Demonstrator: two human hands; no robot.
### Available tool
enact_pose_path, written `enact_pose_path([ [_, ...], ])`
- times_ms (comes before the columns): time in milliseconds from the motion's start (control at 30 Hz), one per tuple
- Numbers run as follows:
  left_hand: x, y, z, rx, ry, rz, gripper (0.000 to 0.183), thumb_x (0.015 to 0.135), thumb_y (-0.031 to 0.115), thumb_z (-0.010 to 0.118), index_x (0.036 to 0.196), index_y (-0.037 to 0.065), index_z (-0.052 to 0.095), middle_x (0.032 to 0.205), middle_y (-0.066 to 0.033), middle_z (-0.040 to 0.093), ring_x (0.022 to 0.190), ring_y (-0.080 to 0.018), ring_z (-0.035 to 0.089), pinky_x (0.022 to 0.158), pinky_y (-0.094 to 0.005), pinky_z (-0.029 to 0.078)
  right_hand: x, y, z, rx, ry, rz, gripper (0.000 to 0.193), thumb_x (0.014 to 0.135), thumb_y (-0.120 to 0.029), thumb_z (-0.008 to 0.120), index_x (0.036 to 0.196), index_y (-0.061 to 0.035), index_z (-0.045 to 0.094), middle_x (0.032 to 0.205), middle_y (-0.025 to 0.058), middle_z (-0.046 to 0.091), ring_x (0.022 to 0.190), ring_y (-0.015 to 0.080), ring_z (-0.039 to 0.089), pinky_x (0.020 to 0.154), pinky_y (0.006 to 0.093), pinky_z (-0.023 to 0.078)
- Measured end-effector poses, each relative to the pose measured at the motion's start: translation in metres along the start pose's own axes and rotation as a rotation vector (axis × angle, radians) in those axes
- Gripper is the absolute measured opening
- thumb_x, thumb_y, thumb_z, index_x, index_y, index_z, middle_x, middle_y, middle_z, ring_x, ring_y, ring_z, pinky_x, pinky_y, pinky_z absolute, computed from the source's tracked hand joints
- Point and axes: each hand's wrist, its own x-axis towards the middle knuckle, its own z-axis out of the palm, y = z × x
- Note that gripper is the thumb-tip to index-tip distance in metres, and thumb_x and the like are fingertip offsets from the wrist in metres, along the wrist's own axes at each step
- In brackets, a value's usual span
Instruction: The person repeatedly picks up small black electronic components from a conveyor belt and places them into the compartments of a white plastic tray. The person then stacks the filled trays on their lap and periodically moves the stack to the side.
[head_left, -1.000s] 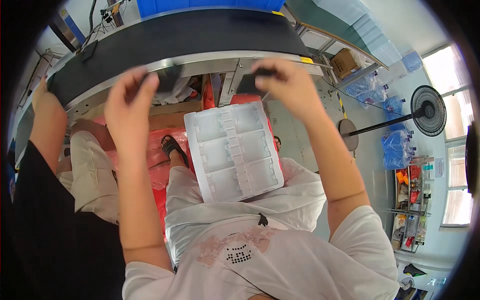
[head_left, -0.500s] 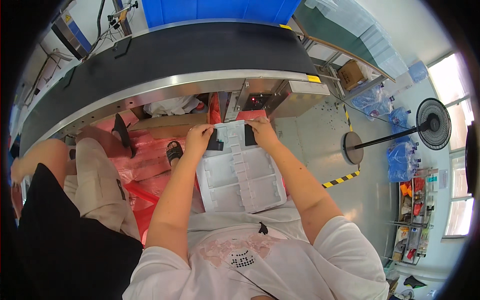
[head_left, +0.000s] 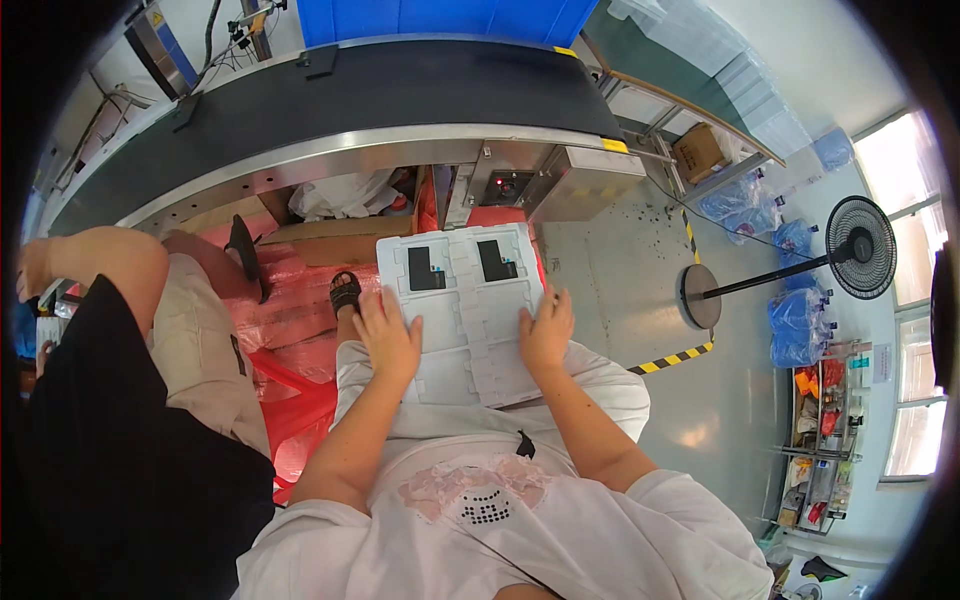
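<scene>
A white tray [head_left: 500, 350] with two columns of compartments is resting on the seated person's lap, its far end lying near the conveyor's frame. Two flat black pieces are occupying the farthest row: the left piece [head_left: 418, 276] is lying in the left compartment, the right piece [head_left: 490, 262] in the right one; each is showing a small blue spot. The hands are gripping neither piece. The left hand [head_left: 390, 340] is resting on the tray's left edge, fingers spread; the right hand [head_left: 547, 330] is lying along the right edge, fingers loosely extended. Beyond the tray, a black conveyor belt [head_left: 420, 95] is running across the scene, bearing two dark flat items [head_left: 320, 62] at its left. A black fan [head_left: 860, 247] is standing at right.
</scene>
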Motion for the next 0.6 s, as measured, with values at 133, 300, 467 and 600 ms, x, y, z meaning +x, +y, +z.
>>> enact_pose_path([
  [133,-0.037,-0.034,0.031,-0.448,-0.186,-0.321,0.046,0.092,0.030,0.044,0.117,-0.010,0.046,0.122,-0.0346,0.043,0.112,-0.0481,0.042,0.096,-0.0508,0.033,-0.031,0.024,-0.005,0.206,-0.239,0.368,0.041,0.085,-0.026,0.057,0.110,0.0055,0.050,0.109,0.0288,0.049,0.105,0.0424,0.046,0.088,0.0464,0.039],
  [300,-0.059,-0.023,0.019,-0.500,-0.222,-0.363,0.043,0.094,0.031,0.038,0.097,-0.010,0.053,0.093,-0.0341,0.056,0.092,-0.0470,0.053,0.084,-0.0502,0.040,-0.051,0.031,-0.019,0.067,-0.253,0.252,0.035,0.085,-0.027,0.057,0.096,0.0069,0.054,0.103,0.0292,0.051,0.095,0.0427,0.052,0.085,0.0468,0.041],
  [467,-0.059,-0.035,0.018,-0.480,-0.280,-0.374,0.045,0.094,0.033,0.038,0.093,-0.009,0.053,0.088,-0.0332,0.058,0.087,-0.0473,0.055,0.080,-0.0503,0.042,-0.049,0.028,-0.044,0.161,-0.499,0.332,0.039,0.084,-0.028,0.059,0.100,0.0066,0.054,0.103,0.0301,0.051,0.092,0.0432,0.053,0.084,0.0479,0.043],
  [600,-0.070,-0.045,0.017,-0.446,-0.326,-0.366,0.045,0.092,0.032,0.043,0.101,-0.011,0.052,0.101,-0.0340,0.054,0.097,-0.0473,0.051,0.085,-0.0489,0.041,-0.045,0.054,-0.028,0.117,-0.618,0.304,0.047,0.081,-0.034,0.063,0.107,0.0036,0.055,0.100,0.0259,0.054,0.090,0.0413,0.055,0.077,0.0474,0.044],
])
